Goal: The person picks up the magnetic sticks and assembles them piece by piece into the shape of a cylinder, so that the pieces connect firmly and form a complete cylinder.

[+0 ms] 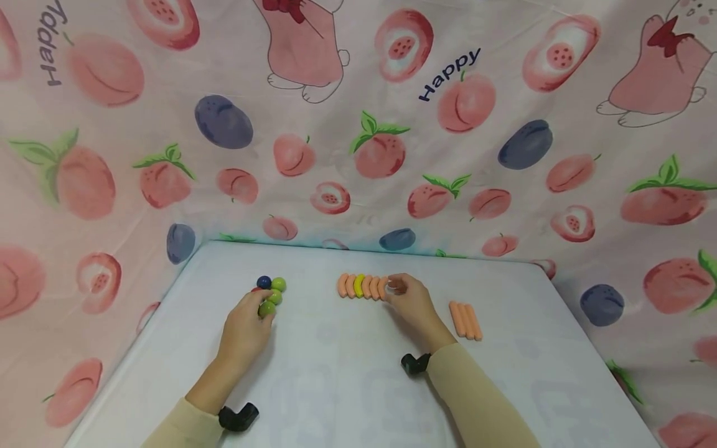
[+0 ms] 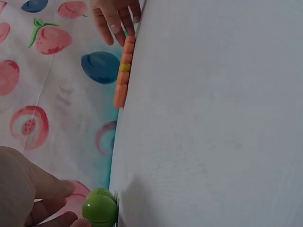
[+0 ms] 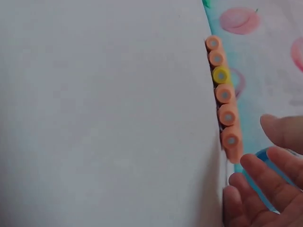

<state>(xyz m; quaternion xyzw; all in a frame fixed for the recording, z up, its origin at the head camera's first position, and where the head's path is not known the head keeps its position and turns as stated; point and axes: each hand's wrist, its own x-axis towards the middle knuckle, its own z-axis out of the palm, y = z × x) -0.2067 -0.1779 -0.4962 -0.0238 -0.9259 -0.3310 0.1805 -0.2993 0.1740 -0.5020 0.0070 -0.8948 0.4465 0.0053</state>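
My left hand (image 1: 246, 326) is at a small cluster of balls on the white table. A green ball (image 2: 100, 208) with a seam lies just beyond its fingertips in the left wrist view, the thumb apart from it. More green balls (image 1: 279, 284), a blue ball (image 1: 264, 282) and a partly hidden red ball (image 1: 256, 289) sit close together. My right hand (image 1: 413, 302) hovers at the right end of a row of curved, sausage-shaped orange pieces (image 3: 228, 117), one yellow piece (image 3: 221, 75) among them. Its fingers are spread in the right wrist view, with nothing visible between them.
Three straight orange sticks (image 1: 465, 320) lie side by side on the table (image 1: 336, 386), right of the right forearm. A fruit-patterned cloth (image 1: 336, 155) hangs behind the table. Black wrist devices (image 1: 238, 417) sit at both sleeves.
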